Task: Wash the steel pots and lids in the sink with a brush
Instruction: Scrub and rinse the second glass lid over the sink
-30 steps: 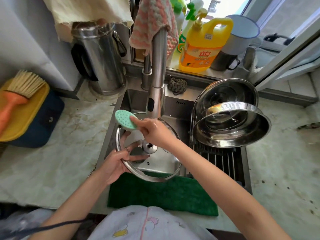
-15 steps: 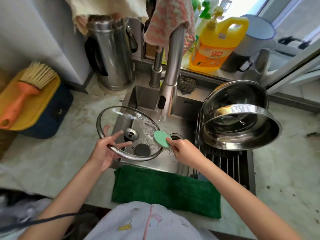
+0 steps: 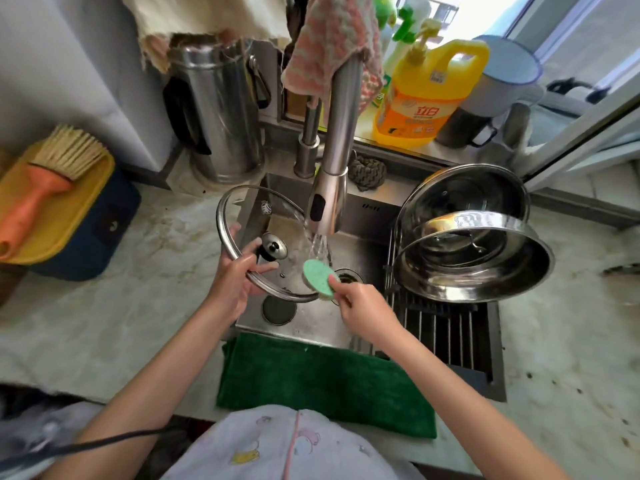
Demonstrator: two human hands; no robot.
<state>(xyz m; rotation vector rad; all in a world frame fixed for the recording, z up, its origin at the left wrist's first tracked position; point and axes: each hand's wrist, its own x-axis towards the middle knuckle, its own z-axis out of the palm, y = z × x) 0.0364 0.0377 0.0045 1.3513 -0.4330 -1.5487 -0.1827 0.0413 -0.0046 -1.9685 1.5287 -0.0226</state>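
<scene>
We hold the glass lid (image 3: 273,216) over the sink (image 3: 311,323), just left of and below the tap (image 3: 329,202). It stands tilted on edge, with its knob (image 3: 274,246) facing up towards us. Being round, it has no long axis. A small printed mark on the glass is too small to read.

Our left grip (image 3: 235,282) curls round the lid's lower left rim, thumb across the knob side. Our right grip (image 3: 363,306) pinches a round green brush (image 3: 320,277) below the tap's spout, in the running water. The brush touches the lid's lower right rim.

Right of the tap, two steel pots (image 3: 478,268) lean on a rack. Behind and right of the tap stands a yellow bottle (image 3: 426,98) marked "立白". The marble worktop (image 3: 121,306) stretches left of the tap.
</scene>
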